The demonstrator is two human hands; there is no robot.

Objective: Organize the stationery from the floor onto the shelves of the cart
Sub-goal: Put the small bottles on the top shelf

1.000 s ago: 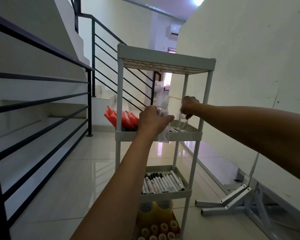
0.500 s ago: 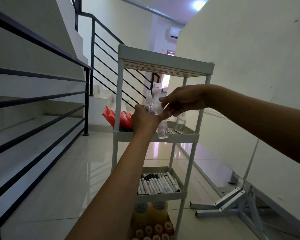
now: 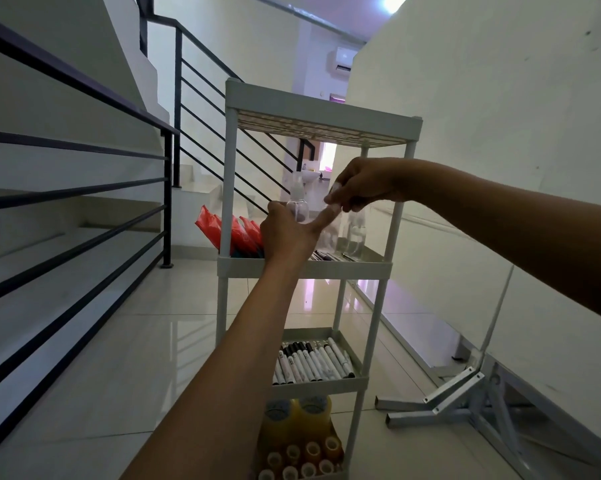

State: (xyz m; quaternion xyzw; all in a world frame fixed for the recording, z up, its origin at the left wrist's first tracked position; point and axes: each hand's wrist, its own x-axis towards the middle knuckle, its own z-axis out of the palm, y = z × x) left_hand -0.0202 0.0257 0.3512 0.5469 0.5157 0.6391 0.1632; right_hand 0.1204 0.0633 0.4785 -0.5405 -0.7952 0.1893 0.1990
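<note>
A small clear spray bottle [image 3: 299, 206] stands upright in the left hand [image 3: 287, 233], whose fingers curl round its lower body while the forefinger sticks out straight to the right. The bottle is held above the second shelf [image 3: 304, 268] of the pale grey cart [image 3: 323, 129], not resting on it. Just to the right of that forefinger, the right hand [image 3: 359, 185] comes in from the right with its fingers bent downward, pinching a thin clear wrapper [image 3: 333, 202] whose edges are hard to make out; its fingertips almost meet the left forefinger. Below and behind the right hand, another clear bottle [image 3: 356, 235] stands on the same shelf near the right post. To the left of the left hand, red packets [image 3: 228, 233] lean upright at that shelf's left end, and some dark, flat items lie on the shelf under the hands, too hidden to name. Well below the left forearm, the next shelf holds a row of black-and-white markers [image 3: 312, 362] lying side by side. Under them, the bottom shelf carries yellowish tape rolls [image 3: 300, 445], big ones behind and small ones in front. Left of the arm runs a black stair railing [image 3: 84, 202]; right of the cart, a white metal frame [image 3: 458, 396] lies on the glossy tiled floor [image 3: 119, 358].
</note>
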